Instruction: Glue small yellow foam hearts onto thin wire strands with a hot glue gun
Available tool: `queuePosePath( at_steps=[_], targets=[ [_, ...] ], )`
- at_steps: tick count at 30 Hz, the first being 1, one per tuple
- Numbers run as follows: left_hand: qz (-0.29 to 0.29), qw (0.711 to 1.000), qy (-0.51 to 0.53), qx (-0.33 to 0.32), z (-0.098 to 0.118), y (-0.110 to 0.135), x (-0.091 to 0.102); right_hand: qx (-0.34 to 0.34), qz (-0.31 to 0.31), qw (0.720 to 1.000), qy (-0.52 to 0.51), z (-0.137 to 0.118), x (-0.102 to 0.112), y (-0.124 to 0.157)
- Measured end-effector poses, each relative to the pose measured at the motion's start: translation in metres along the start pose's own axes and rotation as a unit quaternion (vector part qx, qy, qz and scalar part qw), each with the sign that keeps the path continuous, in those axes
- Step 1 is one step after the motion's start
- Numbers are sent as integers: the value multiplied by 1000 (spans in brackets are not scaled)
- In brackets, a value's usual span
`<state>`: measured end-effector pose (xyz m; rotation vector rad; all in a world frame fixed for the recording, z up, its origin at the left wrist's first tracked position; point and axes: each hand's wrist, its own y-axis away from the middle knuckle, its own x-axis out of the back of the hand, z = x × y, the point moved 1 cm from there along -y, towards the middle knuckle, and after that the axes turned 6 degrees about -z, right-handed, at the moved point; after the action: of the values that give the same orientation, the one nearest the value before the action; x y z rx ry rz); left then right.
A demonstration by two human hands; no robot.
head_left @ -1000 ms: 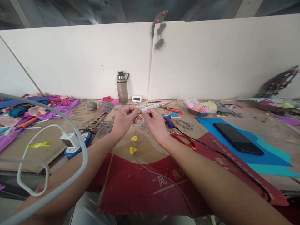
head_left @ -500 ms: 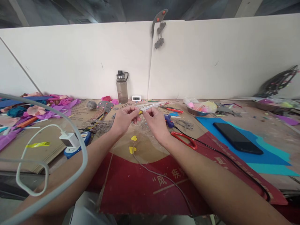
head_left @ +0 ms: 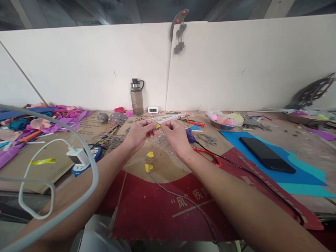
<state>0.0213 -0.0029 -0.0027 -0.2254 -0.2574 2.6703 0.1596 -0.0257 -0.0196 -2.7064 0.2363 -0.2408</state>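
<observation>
My left hand (head_left: 138, 134) and my right hand (head_left: 176, 138) meet above the middle of the cardboard sheet (head_left: 168, 164), fingertips pinched together on a small yellow piece (head_left: 158, 126). Both hands are closed around it. Two yellow heart cutouts (head_left: 149, 154) lie on the cardboard just below my hands. A thin grey cord (head_left: 181, 196) runs from under my hands toward me.
Red-handled scissors (head_left: 207, 156) and a blue glue gun (head_left: 189, 134) lie right of my hands. A black phone (head_left: 266, 150) rests on blue sheets. A water bottle (head_left: 137, 97) stands at the white back wall. Coloured paper scraps (head_left: 39, 122) and a white charger (head_left: 76, 156) are at left.
The two hands have stayed together at the same spot, shifting only slightly; the right hand's fingers moved a little closer over the yellow piece.
</observation>
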Motion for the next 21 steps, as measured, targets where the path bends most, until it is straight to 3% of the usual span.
queuePosePath(
  at_steps=[6,14,21],
  targets=[
    [-29,997,64,9,4,0,2,-3,15,1000,14,3,2,-2],
    [-11,999,-39,15,2,0,2,3,0,999,43,-10,1,6],
    [-63,996,-53,38,8,0,9,4,-21,998,66,-13,6,7]
  ],
)
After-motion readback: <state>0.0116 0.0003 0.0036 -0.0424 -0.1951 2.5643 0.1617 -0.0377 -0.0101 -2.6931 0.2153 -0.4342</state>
